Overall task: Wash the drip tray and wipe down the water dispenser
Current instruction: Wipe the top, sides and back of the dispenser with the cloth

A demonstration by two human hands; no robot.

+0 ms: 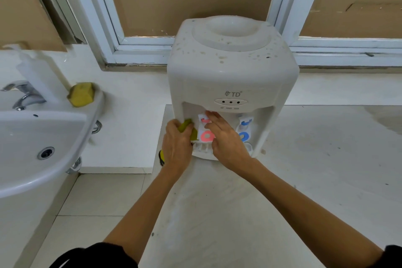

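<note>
A white tabletop water dispenser (pixel 232 67), speckled with brown spots on top, stands on a pale counter (pixel 326 159) against the window. My left hand (pixel 177 143) grips a yellow-green cloth (pixel 187 125) and holds it inside the tap recess, at its left wall. My right hand (pixel 226 139) reaches into the recess with straight fingers touching the red hot tap (pixel 204 119). The blue cold tap (pixel 245 123) shows to the right. The white drip tray (pixel 202 148) sits at the dispenser's base, mostly hidden beneath both hands.
A white sink (pixel 39 150) with a chrome faucet (pixel 22 93) is at the left. A yellow sponge (pixel 81 93) lies on its rim beside a white bottle (pixel 37 67). A yellow-black object (pixel 161 156) peeks out behind my left wrist.
</note>
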